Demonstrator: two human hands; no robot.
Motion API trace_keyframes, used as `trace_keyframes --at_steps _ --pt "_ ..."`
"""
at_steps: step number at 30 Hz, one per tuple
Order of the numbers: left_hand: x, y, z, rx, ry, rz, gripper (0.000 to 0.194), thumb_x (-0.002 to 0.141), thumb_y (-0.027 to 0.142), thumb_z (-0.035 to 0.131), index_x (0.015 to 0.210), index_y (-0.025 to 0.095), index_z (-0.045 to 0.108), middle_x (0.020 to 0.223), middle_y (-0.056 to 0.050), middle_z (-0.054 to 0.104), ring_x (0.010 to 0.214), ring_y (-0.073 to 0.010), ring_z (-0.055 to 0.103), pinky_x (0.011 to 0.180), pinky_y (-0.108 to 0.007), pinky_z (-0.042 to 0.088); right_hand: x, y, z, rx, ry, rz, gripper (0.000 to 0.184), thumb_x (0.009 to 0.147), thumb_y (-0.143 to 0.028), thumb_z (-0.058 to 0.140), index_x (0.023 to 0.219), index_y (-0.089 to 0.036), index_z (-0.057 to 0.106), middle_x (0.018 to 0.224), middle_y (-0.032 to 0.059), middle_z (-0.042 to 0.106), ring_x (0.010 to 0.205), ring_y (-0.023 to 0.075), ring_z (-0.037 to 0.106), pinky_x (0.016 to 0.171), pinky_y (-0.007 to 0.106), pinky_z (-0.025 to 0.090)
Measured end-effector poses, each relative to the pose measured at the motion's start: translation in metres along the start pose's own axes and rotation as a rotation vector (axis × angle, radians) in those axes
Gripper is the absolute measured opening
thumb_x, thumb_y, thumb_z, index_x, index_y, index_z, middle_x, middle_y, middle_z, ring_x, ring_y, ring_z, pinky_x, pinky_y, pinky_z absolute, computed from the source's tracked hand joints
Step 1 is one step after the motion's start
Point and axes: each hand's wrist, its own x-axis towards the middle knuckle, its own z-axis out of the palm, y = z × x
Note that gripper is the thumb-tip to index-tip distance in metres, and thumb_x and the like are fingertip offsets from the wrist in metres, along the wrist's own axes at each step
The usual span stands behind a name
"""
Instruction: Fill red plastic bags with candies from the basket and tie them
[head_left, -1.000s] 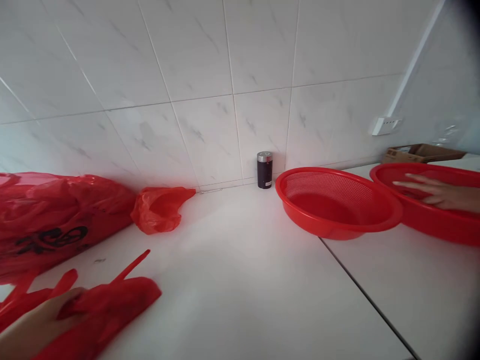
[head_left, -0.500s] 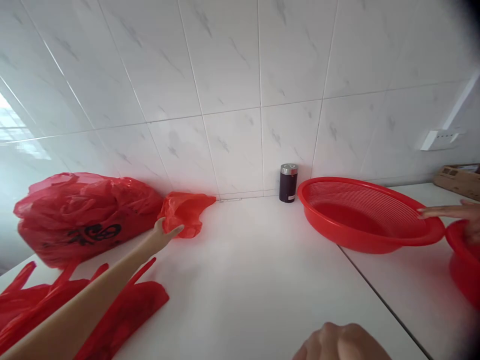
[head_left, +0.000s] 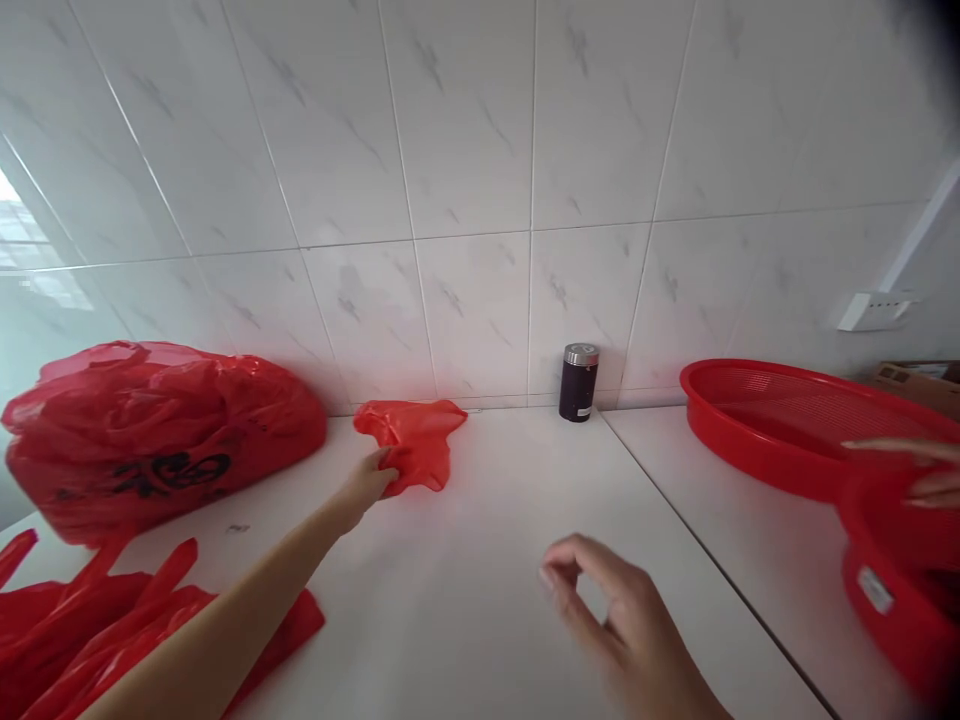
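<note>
My left hand reaches far forward over the white counter and closes its fingers on the near edge of a small crumpled red plastic bag by the tiled wall. My right hand hovers over the counter nearer to me, its fingers curled loosely and apart, holding nothing. A large stuffed red plastic bag with black print lies left of the small bag.
Flat red bags lie at the lower left under my forearm. A dark jar with a silver lid stands against the wall. At the right are a red colander and a red basin, with another person's hand on them.
My left hand left the flat bags, reached out and took hold of the small red bag, which changed shape. My right hand rose into view. The colander shifted right with the other person's hand.
</note>
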Motion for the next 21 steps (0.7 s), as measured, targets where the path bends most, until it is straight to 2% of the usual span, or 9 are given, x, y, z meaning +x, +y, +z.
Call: trace_keyframes --at_steps 4,6,8,10,12,14,16,18,21 --pt "-0.053 0.031 0.014 0.007 -0.398 0.033 0.03 0.069 0.008 0.056 0.095 0.017 0.068 0.074 0.001 0.063 0.067 -0.0151 0.056 0.061 -0.027 0.044 0.022 0.009 0.001 -0.186 0.137 -0.153 0.022 0.095 -0.034 0.041 0.096 -0.024 0.06 0.091 0.0031 0.063 0.083 0.0165 0.058 0.067 0.026 0.046" --pt "-0.074 0.043 0.018 0.006 -0.556 0.03 0.031 0.072 0.011 0.055 0.1 0.02 0.067 0.083 -0.001 0.066 0.074 -0.0172 0.058 0.065 -0.028 0.045 0.029 0.015 0.006 -0.304 0.113 -0.198 0.025 0.096 -0.028 0.039 0.106 -0.024 0.061 0.101 0.0042 0.065 0.094 0.0179 0.059 0.081 0.03 0.047" --pt "-0.085 0.049 0.02 -0.025 -0.619 -0.007 0.038 0.076 0.014 0.055 0.111 0.024 0.063 0.096 -0.002 0.068 0.087 -0.0201 0.061 0.076 -0.031 0.048 0.033 0.021 0.009 -0.478 0.042 -0.172 0.03 0.094 -0.024 0.041 0.118 -0.025 0.058 0.113 0.0057 0.063 0.107 0.0213 0.056 0.09 0.035 0.045" --pt "-0.085 0.048 0.022 -0.114 -0.535 -0.078 0.042 0.076 0.018 0.061 0.117 0.024 0.059 0.1 -0.005 0.068 0.09 -0.0221 0.063 0.082 -0.036 0.049 0.034 0.025 0.01 -0.659 -0.074 -0.07 0.041 0.088 -0.026 0.051 0.129 -0.025 0.053 0.127 0.0077 0.057 0.117 0.0275 0.05 0.096 0.042 0.041" --pt "-0.077 0.042 0.024 -0.259 -0.314 -0.133 0.044 0.073 0.019 0.068 0.116 0.023 0.059 0.096 -0.007 0.069 0.086 -0.0228 0.064 0.079 -0.038 0.052 0.034 0.026 0.006 -0.785 -0.224 0.063 0.059 0.08 -0.033 0.063 0.136 -0.027 0.048 0.131 0.0101 0.054 0.12 0.0343 0.048 0.097 0.047 0.039" --pt "-0.066 0.034 0.027 -0.382 -0.076 -0.143 0.043 0.071 0.019 0.07 0.112 0.023 0.058 0.091 -0.006 0.068 0.082 -0.0211 0.064 0.073 -0.037 0.053 0.032 0.023 0.001 -0.854 -0.37 0.184 0.067 0.074 -0.04 0.068 0.136 -0.026 0.047 0.117 0.0118 0.062 0.113 0.0366 0.053 0.093 0.049 0.041" --pt "-0.058 0.028 0.035 -0.443 0.081 -0.124 0.036 0.074 0.018 0.067 0.108 0.025 0.056 0.09 -0.005 0.067 0.08 -0.018 0.063 0.07 -0.033 0.053 0.032 0.019 -0.004 -0.891 -0.468 0.263 0.059 0.075 -0.045 0.067 0.128 -0.022 0.055 0.095 0.011 0.068 0.1 0.0349 0.059 0.086 0.047 0.044" --pt "-0.053 0.027 0.046 -0.488 0.145 -0.114 0.026 0.077 0.02 0.061 0.102 0.025 0.056 0.088 -0.003 0.065 0.076 -0.0152 0.061 0.068 -0.031 0.053 0.032 0.014 -0.009 -0.899 -0.515 0.301 0.048 0.076 -0.05 0.064 0.112 -0.019 0.064 0.088 0.0108 0.067 0.093 0.0329 0.061 0.08 0.043 0.046" --pt "-0.055 0.031 0.066 -0.568 0.096 -0.149 0.014 0.079 0.026 0.057 0.092 0.022 0.059 0.082 -0.003 0.063 0.072 -0.017 0.061 0.065 -0.035 0.055 0.034 0.012 -0.015 -0.812 -0.535 0.317 0.056 0.078 -0.068 0.051 0.105 -0.021 0.066 0.101 0.0112 0.066 0.1 0.0336 0.058 0.074 0.04 0.048"
